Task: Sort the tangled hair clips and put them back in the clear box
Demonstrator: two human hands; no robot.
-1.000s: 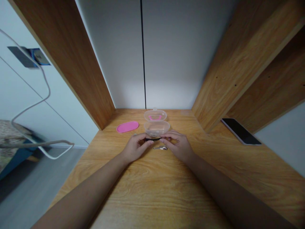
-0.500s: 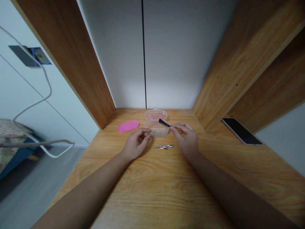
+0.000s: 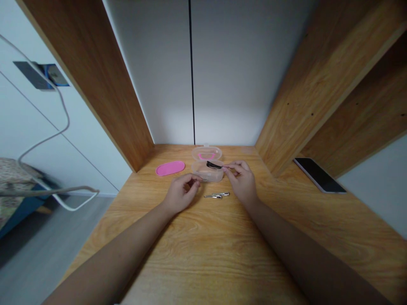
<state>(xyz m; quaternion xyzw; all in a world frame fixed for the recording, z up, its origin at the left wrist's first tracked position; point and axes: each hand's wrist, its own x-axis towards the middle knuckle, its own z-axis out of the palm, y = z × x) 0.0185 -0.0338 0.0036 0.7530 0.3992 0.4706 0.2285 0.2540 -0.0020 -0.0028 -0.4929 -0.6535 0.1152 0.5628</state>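
Note:
A clear plastic box point(image 3: 213, 178) stands at the back of the wooden tabletop, its hinged lid point(image 3: 206, 151) with a pink handle tipped back open. At the box's front left corner, my left hand point(image 3: 182, 192) has its fingers curled, thumb and index fingertip close together on the box edge; the exact contact is small to see. My right hand point(image 3: 242, 180) pinches a black hair clip point(image 3: 214, 165) by one end between thumb and fingers, with the clip's other end over the box opening. Silver hair clips point(image 3: 217, 195) lie on the wood in front of the box, between my hands.
A pink oval tray or lid point(image 3: 170, 168) lies left of the box. A phone point(image 3: 319, 174) rests at the right by the wooden panel point(image 3: 302, 84). Wooden and white panels close in the back and sides. A white cable point(image 3: 67, 114) hangs at the left.
My right hand has moved slightly left and down, bringing the black hair clip from above the box's right side to over its opening. My left hand stays nearly still.

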